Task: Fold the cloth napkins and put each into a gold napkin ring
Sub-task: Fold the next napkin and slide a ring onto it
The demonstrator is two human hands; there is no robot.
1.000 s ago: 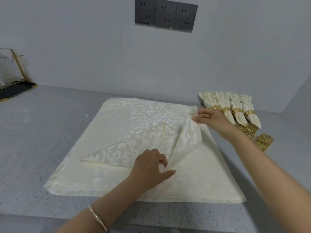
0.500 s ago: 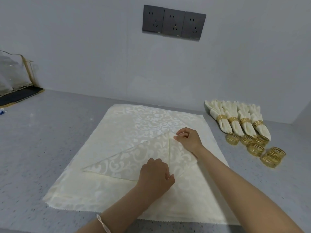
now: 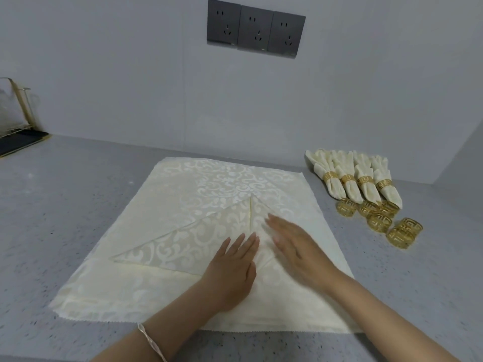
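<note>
Left grip (image 3: 231,267), right grip (image 3: 296,248), flat on napkin (image 3: 183,240)

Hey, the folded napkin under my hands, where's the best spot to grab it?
Probably pinch the long left tip of the folded napkin, coming in low from the left. It lies flat on the napkin stack, so only a corner offers a liftable edge, and that tip is clear of the left hand and right hand, both flat on its right part.
</note>
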